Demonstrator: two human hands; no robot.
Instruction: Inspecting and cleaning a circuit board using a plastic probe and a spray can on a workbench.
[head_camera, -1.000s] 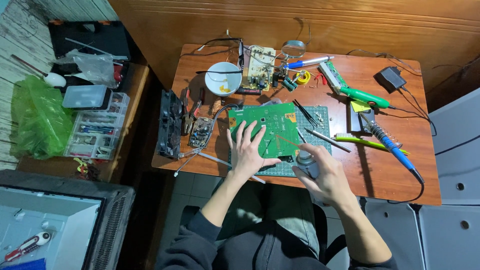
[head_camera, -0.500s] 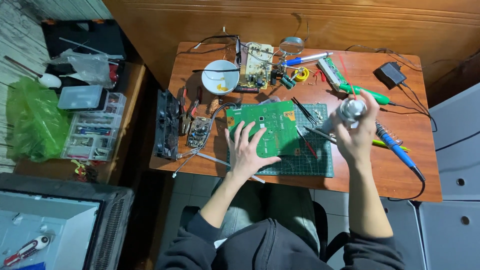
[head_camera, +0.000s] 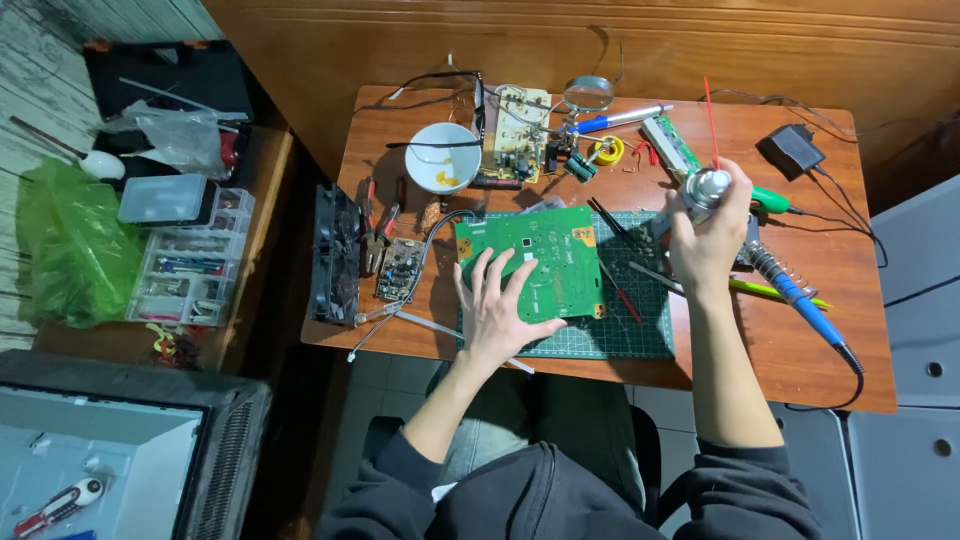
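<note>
Item — green circuit board, flat on the dark cutting mat at the middle of the wooden counter. Judged light, stiff and thin, and fragile on its populated face; best held by the bare edges or pinned flat under a palm, not by the components.

Left hand — spread wide, fingers splayed and lying flat on the board's near left corner, pressing it to the mat.

Right hand — closed around a small spray can with a thin red straw standing up from its nozzle; the can is lifted clear of the counter, to the right of the board. A smooth metal cylinder, judged light and a little slippery; the whole-hand wrap around its body suits it.

Nearby: blue-handled soldering iron, white bowl, tweezers and probes on the mat.

Change from one second ago — the right hand was low at the near right corner of the mat; half a second ago it was rising; now it is higher and farther back, with the straw in view. The left hand has kept its place on the board.
</note>
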